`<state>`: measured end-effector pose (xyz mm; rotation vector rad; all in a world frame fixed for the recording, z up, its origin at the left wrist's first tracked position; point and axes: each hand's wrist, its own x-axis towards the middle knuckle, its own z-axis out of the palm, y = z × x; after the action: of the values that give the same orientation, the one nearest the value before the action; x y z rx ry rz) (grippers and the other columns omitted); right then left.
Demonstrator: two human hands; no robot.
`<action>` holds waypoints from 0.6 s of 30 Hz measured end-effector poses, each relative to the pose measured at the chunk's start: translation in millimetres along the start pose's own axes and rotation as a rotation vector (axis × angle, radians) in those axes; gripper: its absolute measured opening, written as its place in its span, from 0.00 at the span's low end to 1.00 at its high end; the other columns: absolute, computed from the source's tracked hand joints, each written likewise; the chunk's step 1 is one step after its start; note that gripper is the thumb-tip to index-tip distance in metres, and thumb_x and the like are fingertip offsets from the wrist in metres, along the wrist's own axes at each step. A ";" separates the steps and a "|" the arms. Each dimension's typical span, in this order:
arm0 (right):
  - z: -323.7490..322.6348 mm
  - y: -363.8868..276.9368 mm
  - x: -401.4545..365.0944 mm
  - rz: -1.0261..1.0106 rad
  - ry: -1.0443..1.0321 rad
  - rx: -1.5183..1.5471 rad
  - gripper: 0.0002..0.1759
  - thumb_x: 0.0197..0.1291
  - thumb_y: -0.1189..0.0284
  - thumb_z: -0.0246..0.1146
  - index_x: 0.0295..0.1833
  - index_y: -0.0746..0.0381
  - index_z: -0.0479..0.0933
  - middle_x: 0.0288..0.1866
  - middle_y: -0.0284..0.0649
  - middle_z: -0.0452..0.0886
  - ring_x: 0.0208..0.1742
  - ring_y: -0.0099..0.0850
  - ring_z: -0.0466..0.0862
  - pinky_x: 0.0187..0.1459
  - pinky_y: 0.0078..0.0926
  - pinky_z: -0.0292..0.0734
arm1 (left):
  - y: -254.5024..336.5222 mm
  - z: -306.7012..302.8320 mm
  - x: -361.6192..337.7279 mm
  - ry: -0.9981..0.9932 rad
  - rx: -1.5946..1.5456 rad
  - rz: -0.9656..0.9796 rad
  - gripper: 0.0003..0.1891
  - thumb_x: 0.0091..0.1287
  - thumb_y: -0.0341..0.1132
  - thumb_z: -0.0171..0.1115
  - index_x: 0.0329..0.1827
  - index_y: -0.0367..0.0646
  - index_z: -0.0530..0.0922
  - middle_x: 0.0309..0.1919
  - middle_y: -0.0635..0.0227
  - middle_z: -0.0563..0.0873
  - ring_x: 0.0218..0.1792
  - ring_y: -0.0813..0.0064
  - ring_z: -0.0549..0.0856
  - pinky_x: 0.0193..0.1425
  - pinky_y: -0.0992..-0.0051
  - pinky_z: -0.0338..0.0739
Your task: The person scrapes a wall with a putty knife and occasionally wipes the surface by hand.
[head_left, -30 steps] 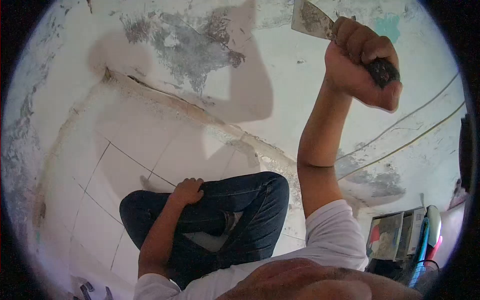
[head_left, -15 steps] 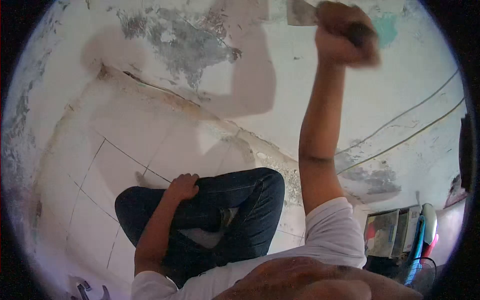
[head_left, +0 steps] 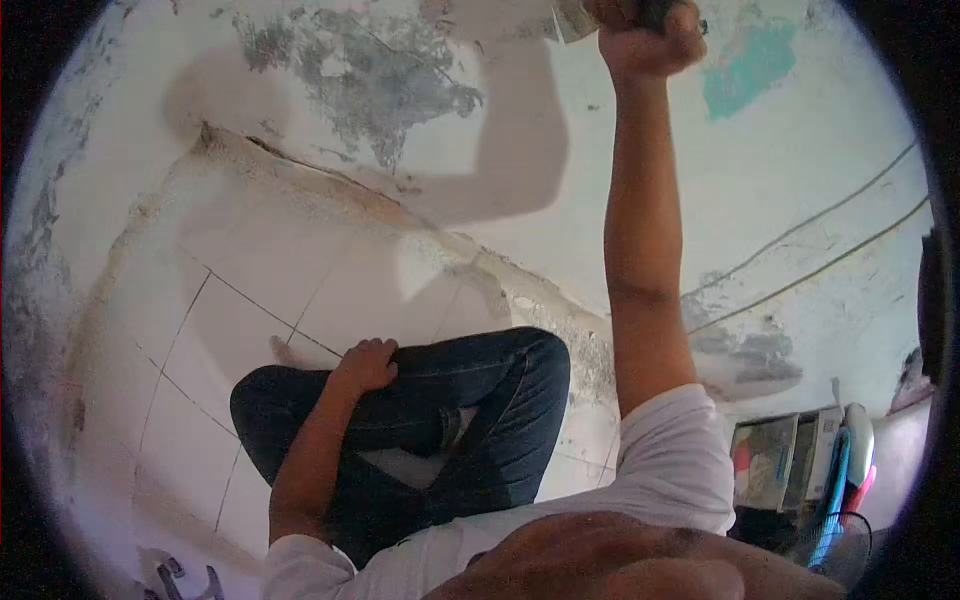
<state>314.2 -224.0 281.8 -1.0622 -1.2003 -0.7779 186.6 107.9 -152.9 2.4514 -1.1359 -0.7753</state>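
Held the scraper point(head_left: 572, 22) high in the right hand point(head_left: 652, 36), at the very top of the view, in front of the wall point(head_left: 780, 190). Had the fingers wrapped right round its dark handle in a tight fist, with the blade jutting out to the left, partly cut off by the upper edge. Could not tell from this angle whether touching the wall or just clear of it. Stretched the arm point(head_left: 645, 220) almost straight up from a white sleeve point(head_left: 675, 450), just left of a teal patch point(head_left: 750, 72). Cast a shadow point(head_left: 525, 140) beside a grey flaking patch point(head_left: 370, 85).

Rested the left hand point(head_left: 366, 364) on the jeans point(head_left: 480, 390), well apart from the scraper. Bent its fingers loosely over the cloth; could not tell how far open underneath, or whether gripping anything, with the palm hidden.

Sat cross-legged on the tiled floor point(head_left: 200, 360), near the foot of the wall. Saw two cables point(head_left: 800, 234) slanting across the wall, right of the arm. Noticed printed panels point(head_left: 765, 465) at lower right, one partly red, too small and blurred to read. Spotted blue point(head_left: 832, 490) and pink things just beside them.
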 end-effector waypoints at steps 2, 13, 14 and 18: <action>63.9 -38.2 4.4 -0.002 -0.120 -0.477 0.26 0.61 0.50 0.55 0.26 0.64 0.72 0.14 0.33 0.62 0.13 0.23 0.56 0.17 0.25 0.47 | 3.0 -3.3 -1.6 -0.004 0.000 -0.007 0.25 0.63 0.41 0.60 0.61 0.41 0.71 0.49 0.50 0.80 0.53 0.48 0.78 0.59 0.53 0.73; 37.8 -1.2 -2.3 -0.070 0.034 0.522 0.30 0.62 0.50 0.53 0.21 0.67 0.70 0.11 0.32 0.57 0.12 0.22 0.53 0.18 0.26 0.45 | 5.6 -6.3 1.3 -0.035 0.000 -0.026 0.22 0.63 0.41 0.58 0.58 0.42 0.72 0.52 0.50 0.79 0.54 0.50 0.78 0.58 0.53 0.75; 42.2 -4.0 -6.0 -0.074 -0.052 0.345 0.31 0.62 0.49 0.52 0.21 0.67 0.70 0.11 0.32 0.57 0.12 0.22 0.53 0.17 0.26 0.45 | 4.3 -6.2 -2.3 -0.037 -0.031 -0.022 0.21 0.63 0.41 0.58 0.58 0.42 0.72 0.52 0.50 0.79 0.55 0.50 0.78 0.58 0.53 0.75; 91.0 -72.7 10.2 -0.109 -0.419 -0.327 0.37 0.59 0.39 0.55 0.23 0.67 0.71 0.12 0.30 0.56 0.12 0.22 0.52 0.17 0.26 0.45 | 4.2 -12.8 -1.1 0.025 -0.014 -0.019 0.21 0.63 0.41 0.58 0.57 0.42 0.73 0.51 0.50 0.79 0.55 0.50 0.78 0.59 0.54 0.74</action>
<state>218.8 -162.7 310.2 -1.4901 -1.5280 -0.8827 191.2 107.0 -140.3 2.4574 -1.0961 -0.7532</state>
